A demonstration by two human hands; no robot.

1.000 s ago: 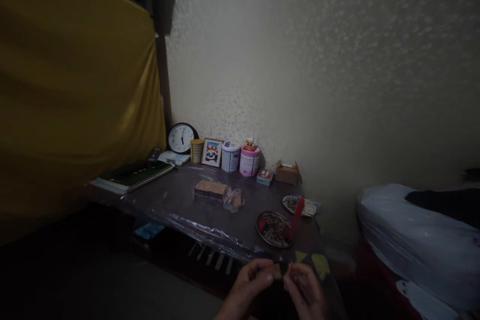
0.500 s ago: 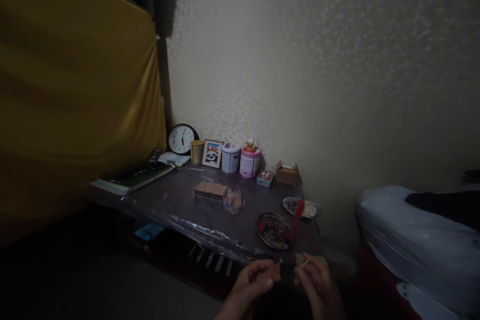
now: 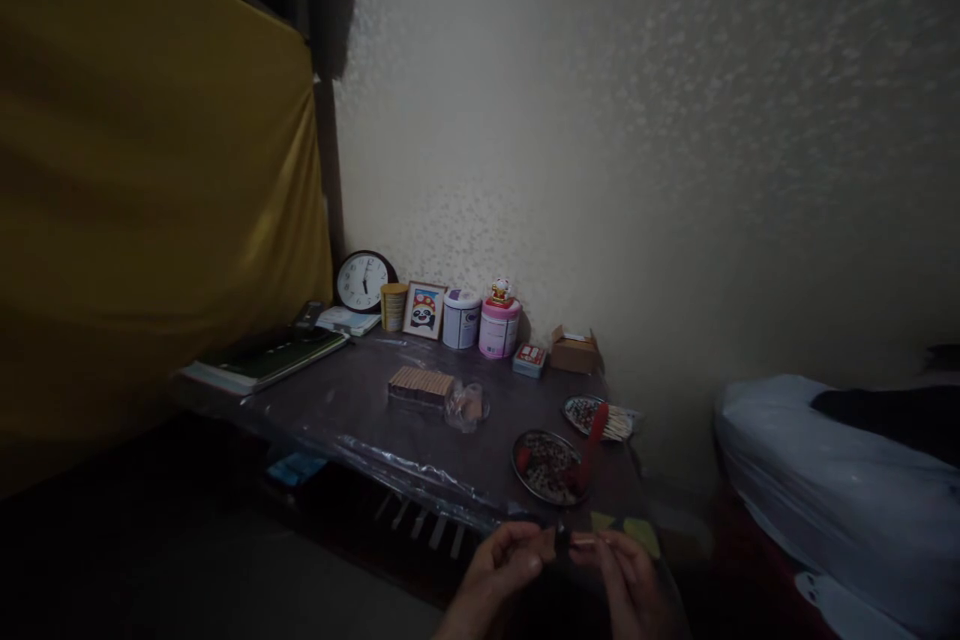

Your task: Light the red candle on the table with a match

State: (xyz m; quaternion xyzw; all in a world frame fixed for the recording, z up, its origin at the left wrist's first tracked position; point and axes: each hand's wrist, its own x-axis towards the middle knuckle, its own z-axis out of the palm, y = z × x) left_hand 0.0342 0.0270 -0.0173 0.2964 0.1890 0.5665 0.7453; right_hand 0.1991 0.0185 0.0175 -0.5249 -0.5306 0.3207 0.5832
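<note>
Low in the view, my left hand (image 3: 504, 565) is closed, pinching a small flat brown piece (image 3: 548, 547) between thumb and fingers. My right hand (image 3: 631, 575) pinches a thin pale stick (image 3: 582, 541) that lies nearly level. Its left end meets a small dark spot at the brown piece; contact there is hard to make out in the dim light. Just beyond my hands sits a round metal plate (image 3: 517, 472) of small dark and pale bits, with a red long-handled tool (image 3: 595, 440) resting in it. A yellowish patch (image 3: 641, 535) lies behind my right hand.
On the plastic-covered table (image 3: 330, 410) stand a row of thin brown slabs (image 3: 420, 386), a crumpled clear bag (image 3: 469, 408) and a second plate (image 3: 577, 410) with pale sticks. A clock (image 3: 364, 280), tins (image 3: 461, 320), and a carton (image 3: 574, 352) line the wall.
My right hand has brought the stick left and down to the brown piece, turning it from slanted to nearly level. My left hand stays almost in place.
</note>
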